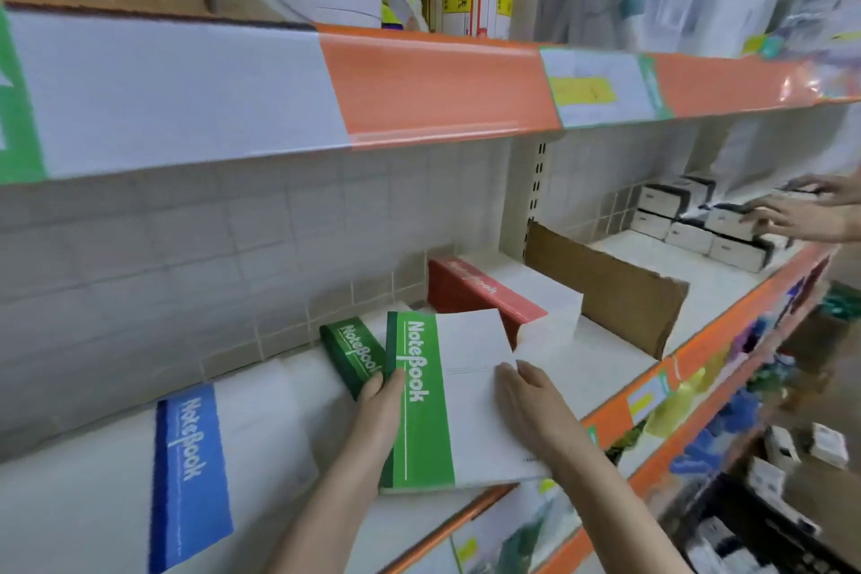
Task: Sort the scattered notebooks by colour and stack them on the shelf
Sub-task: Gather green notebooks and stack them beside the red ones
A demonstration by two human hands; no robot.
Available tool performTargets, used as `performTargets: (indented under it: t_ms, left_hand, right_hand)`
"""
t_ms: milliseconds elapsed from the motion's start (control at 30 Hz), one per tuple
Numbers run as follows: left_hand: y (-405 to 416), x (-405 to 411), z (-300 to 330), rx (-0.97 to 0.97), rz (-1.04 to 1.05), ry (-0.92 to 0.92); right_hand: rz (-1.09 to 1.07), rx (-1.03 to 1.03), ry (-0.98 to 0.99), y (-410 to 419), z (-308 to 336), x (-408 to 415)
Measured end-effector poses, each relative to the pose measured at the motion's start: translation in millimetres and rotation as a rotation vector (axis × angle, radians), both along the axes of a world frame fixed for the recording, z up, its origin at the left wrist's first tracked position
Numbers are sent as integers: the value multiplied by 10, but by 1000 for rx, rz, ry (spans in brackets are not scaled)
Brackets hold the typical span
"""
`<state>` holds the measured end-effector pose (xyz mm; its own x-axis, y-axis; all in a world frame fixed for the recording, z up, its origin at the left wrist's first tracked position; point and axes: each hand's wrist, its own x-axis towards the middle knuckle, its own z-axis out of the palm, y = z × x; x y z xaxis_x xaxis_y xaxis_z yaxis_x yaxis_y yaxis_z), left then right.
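Note:
A green-and-white notebook (438, 415) is tilted over the shelf's front edge. My left hand (379, 405) grips its green spine side, thumb on the cover. My right hand (536, 405) lies flat on its white half, fingers straight. Behind it sits a green notebook stack (351, 354) on the white shelf (601, 368). A red notebook stack (484, 294) lies further back on the right. A blue-and-white notebook (195, 475) lies flat on the shelf at the left.
A brown cardboard divider (605, 289) stands right of the red stack. Beyond it, another person's hands (792, 212) touch black-and-white boxes (699, 224). An orange-edged upper shelf (442, 84) with tape rolls overhangs. Lower shelves hold packaged goods.

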<state>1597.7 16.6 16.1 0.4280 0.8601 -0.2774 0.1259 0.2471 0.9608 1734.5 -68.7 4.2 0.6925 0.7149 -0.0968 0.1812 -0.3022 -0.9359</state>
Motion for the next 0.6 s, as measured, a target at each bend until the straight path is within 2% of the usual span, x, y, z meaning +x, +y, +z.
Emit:
performTargets:
  t_ms: [300, 500, 600]
  left_hand:
    - [214, 187, -19, 47, 269, 41]
    - [325, 116, -106, 195, 396, 219]
    - [393, 118, -128, 262, 404, 224]
  right_hand:
    - [260, 3, 86, 544, 23, 352]
    - [346, 2, 60, 858, -82, 439]
    - [403, -13, 40, 968, -96, 490]
